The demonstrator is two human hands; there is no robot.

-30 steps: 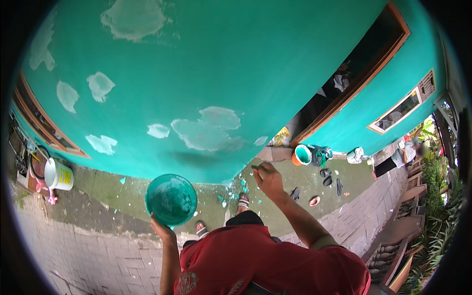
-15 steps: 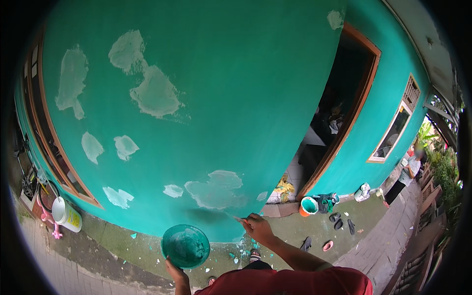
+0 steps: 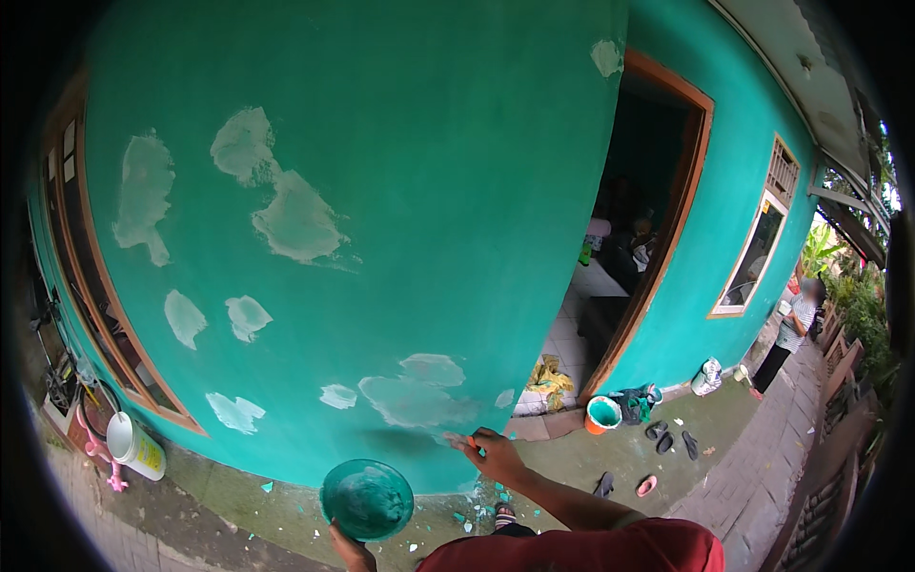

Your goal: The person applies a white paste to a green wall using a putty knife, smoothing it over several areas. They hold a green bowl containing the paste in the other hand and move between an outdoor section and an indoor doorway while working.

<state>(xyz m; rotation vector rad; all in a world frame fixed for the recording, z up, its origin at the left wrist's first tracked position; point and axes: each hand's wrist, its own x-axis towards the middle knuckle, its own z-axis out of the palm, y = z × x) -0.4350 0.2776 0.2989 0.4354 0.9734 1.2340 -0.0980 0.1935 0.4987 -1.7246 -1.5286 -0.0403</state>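
My left hand (image 3: 349, 547) holds a green plastic bowl (image 3: 370, 511) by its near rim, low in front of the wall. Pale putty is smeared over the bowl's inside. To the right of the bowl, my right hand (image 3: 498, 458) grips a small scraper (image 3: 469, 442) with an orange handle. Its blade is at the green wall (image 3: 477, 238), just below a broad whitish putty patch (image 3: 405, 400); whether it touches cannot be made out. Smaller patches lie to the left, including one beside it (image 3: 337, 397), and larger ones sit higher up.
Flakes of paint litter the ground by my foot. Right of me are an open doorway (image 3: 620, 286), an orange bucket (image 3: 602, 416) with green paint and loose sandals (image 3: 690, 444). A white bucket (image 3: 135, 446) stands at left. Another person (image 3: 793, 329) stands far right.
The view has tilted, so the wall patches and doorway sit differently in it. My right hand has turned the scraper slightly, showing its orange handle. The bowl stays in my left hand.
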